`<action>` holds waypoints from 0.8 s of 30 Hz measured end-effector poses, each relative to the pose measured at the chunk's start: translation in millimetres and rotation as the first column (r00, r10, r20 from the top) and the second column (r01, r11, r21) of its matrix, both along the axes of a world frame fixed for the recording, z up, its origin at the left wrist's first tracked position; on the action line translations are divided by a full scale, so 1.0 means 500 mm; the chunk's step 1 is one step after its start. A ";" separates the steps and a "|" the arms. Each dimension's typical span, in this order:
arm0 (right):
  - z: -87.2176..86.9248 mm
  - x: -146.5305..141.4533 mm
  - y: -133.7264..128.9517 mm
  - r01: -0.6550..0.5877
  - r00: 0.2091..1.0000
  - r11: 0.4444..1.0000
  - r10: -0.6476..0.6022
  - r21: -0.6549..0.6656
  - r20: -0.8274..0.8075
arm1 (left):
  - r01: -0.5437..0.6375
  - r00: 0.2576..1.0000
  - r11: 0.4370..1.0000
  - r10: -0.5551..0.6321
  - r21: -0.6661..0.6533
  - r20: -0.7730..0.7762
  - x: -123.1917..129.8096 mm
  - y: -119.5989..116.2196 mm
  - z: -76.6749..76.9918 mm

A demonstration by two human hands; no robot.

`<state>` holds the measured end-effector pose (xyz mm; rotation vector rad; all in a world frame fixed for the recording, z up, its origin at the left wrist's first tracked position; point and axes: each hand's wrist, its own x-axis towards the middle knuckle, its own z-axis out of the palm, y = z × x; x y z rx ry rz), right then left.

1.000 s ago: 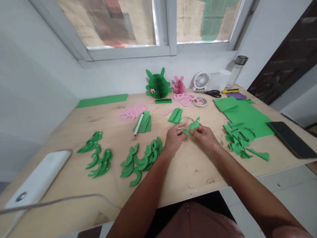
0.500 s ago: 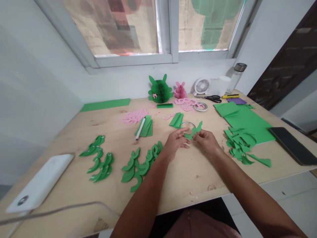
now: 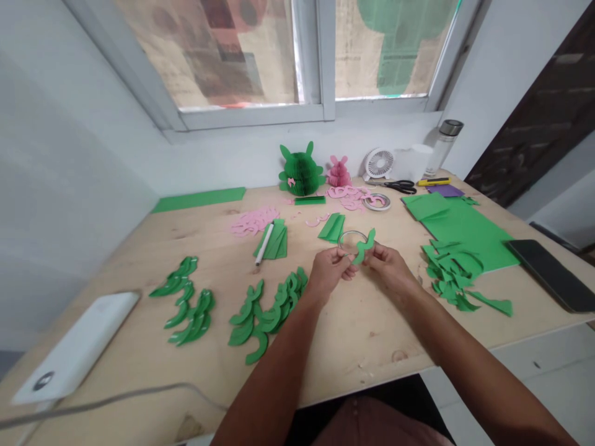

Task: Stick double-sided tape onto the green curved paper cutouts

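A small curved green paper piece [image 3: 364, 246] is pinched upright in my right hand [image 3: 389, 263]. Close to its left side is my left hand [image 3: 331, 270], its thumb and forefinger pressed together; what they hold, if anything, is too small to tell. A ring of tape [image 3: 352, 235] lies just behind both hands, partly hidden. Folded green strips [image 3: 331, 228] rest beyond my left hand. Layered green cutouts [image 3: 248, 319] spread left of my left forearm, with more cutouts [image 3: 188, 303] farther left.
Green scraps [image 3: 453, 272], green sheets [image 3: 469, 235] and a phone [image 3: 553, 272] lie right. Behind are black scissors [image 3: 400, 186], a fan [image 3: 379, 164], a bottle [image 3: 444, 147] and honeycomb paper figures [image 3: 301, 172]. A white power bank [image 3: 79, 347] and cable [image 3: 153, 389] lie left.
The green piece has turned more upright in my right hand. My left hand's spread fingers have closed together, and its fingertips have drawn slightly away from the piece.
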<state>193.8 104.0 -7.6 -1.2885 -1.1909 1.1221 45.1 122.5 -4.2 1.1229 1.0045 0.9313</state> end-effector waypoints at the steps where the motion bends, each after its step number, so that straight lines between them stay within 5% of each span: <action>1: 0.004 0.001 0.000 0.001 1.000 1.000 -0.001 -0.009 -0.018 | -0.008 1.000 1.000 0.008 0.004 0.000 0.000 0.001 -0.001; 7: 0.010 0.003 -0.001 0.056 0.990 0.996 -0.064 -0.063 -0.124 | 0.010 0.998 1.000 -0.008 0.029 -0.058 0.005 -0.002 -0.005; 24: 0.004 0.006 -0.001 0.127 0.992 0.991 -0.128 -0.041 -0.013 | 0.105 0.977 0.994 -0.095 0.041 -0.189 0.010 -0.003 -0.012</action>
